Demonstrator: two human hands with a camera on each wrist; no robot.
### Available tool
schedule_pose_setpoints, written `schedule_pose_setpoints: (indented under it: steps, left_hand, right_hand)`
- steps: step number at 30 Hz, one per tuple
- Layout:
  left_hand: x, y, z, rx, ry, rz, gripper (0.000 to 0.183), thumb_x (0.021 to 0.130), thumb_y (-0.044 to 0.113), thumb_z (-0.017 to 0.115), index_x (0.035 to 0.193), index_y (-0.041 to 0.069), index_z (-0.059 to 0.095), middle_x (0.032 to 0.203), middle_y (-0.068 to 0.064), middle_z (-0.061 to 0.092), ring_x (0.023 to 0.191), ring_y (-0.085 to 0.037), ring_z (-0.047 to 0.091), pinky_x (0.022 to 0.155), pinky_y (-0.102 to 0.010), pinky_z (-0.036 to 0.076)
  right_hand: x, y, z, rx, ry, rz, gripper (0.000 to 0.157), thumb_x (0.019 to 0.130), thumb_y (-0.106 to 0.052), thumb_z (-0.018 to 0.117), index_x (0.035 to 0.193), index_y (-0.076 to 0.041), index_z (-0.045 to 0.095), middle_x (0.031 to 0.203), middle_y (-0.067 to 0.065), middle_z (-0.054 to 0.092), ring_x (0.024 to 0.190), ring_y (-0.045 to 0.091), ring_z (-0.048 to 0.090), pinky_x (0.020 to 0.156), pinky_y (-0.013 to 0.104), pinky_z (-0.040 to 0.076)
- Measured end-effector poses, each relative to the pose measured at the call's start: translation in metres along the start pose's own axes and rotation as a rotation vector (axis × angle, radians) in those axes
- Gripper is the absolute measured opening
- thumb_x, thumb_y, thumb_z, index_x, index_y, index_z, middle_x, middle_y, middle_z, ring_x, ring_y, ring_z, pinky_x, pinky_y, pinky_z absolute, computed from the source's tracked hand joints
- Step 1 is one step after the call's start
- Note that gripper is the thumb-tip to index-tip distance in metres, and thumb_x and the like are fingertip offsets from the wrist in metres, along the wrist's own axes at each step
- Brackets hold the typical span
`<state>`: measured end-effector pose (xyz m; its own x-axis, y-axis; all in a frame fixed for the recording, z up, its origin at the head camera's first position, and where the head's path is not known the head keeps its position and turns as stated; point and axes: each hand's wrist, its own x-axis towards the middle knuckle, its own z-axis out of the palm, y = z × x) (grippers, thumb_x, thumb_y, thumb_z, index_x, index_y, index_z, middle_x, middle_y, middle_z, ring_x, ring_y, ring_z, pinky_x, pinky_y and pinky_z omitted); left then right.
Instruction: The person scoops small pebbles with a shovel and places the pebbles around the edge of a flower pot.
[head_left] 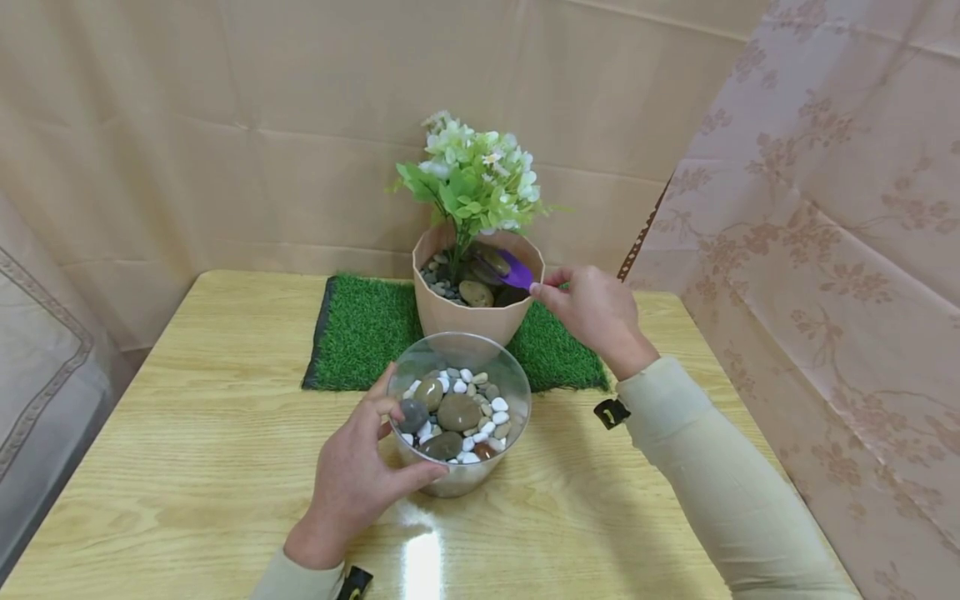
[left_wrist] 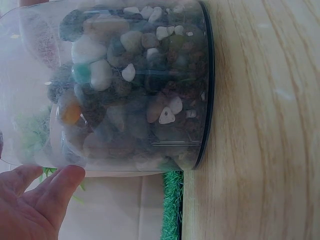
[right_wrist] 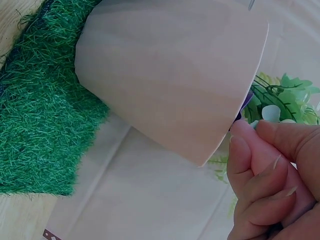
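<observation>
My right hand (head_left: pixel 596 312) pinches the handle of a small purple shovel (head_left: pixel 516 271) at the right rim of a beige faceted flower pot (head_left: pixel 453 323). The shovel's blade lies inside the pot against a large brown stone. White and green artificial flowers (head_left: pixel 480 171) stand in the pot among grey and tan pebbles. Nearer to me is a clear round container (head_left: pixel 450 485), partly filled with white, tan and grey stones (head_left: pixel 459 412). Its left side is held by my left hand (head_left: pixel 356 467), thumb on the near wall and fingers round the far side. In the right wrist view, the pot hides the shovel's blade.
Under the pot lies a green artificial grass mat (head_left: pixel 367 325) on a light wooden table (head_left: pixel 202 433). A beige curtain (head_left: pixel 300 150) hangs behind the table, and a pink floral cloth (head_left: pixel 847 250) slopes along the right side.
</observation>
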<state>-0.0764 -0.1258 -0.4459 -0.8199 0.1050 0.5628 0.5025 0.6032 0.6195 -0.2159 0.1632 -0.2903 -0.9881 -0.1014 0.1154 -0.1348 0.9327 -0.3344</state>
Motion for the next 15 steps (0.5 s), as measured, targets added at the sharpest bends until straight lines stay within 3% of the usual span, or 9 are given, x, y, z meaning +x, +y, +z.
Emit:
schedule_pose_setpoints:
  steps: [15]
  left_hand:
    - [0.0000, 0.0006, -0.0004, 0.000, -0.010, -0.010, 0.076, 0.072, 0.078, 0.077, 0.105, 0.015, 0.052, 0.164, -0.012, 0.042, 0.120, -0.040, 0.069, 0.067, -0.031, 0.063]
  right_hand:
    - [0.0037, 0.0008, -0.0006, 0.014, -0.008, 0.027, 0.036, 0.101, -0.049, 0.064, 0.118, -0.021, 0.078, 0.111, 0.007, 0.079, 0.097, 0.029, 0.071, 0.073, 0.047, 0.057]
